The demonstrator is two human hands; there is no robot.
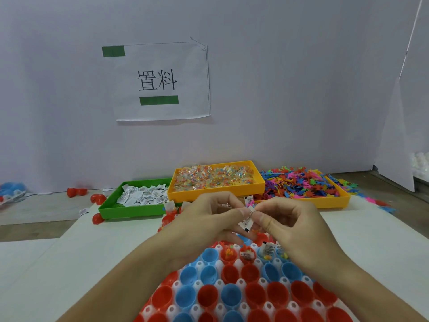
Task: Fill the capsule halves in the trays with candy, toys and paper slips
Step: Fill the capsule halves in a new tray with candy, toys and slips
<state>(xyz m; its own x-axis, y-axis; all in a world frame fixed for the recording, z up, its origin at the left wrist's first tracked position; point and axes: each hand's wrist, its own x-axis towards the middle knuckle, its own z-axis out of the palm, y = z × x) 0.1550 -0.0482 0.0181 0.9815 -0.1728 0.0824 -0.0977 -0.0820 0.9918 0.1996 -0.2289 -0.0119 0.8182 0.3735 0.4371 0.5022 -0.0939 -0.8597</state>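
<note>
A white tray of red and blue capsule halves lies in front of me; the far halves hold toys and slips, the near ones look empty. My left hand and my right hand meet above the tray's far end. Both pinch small white paper slips between thumb and fingers. Behind them stand a green tray of paper slips, an orange tray of wrapped candy and an orange tray of colourful rubber toys.
Loose red capsule halves lie left of the green tray, with blue ones at the far left. Stray toys lie right of the toy tray. A white wall with a paper sign stands close behind the trays.
</note>
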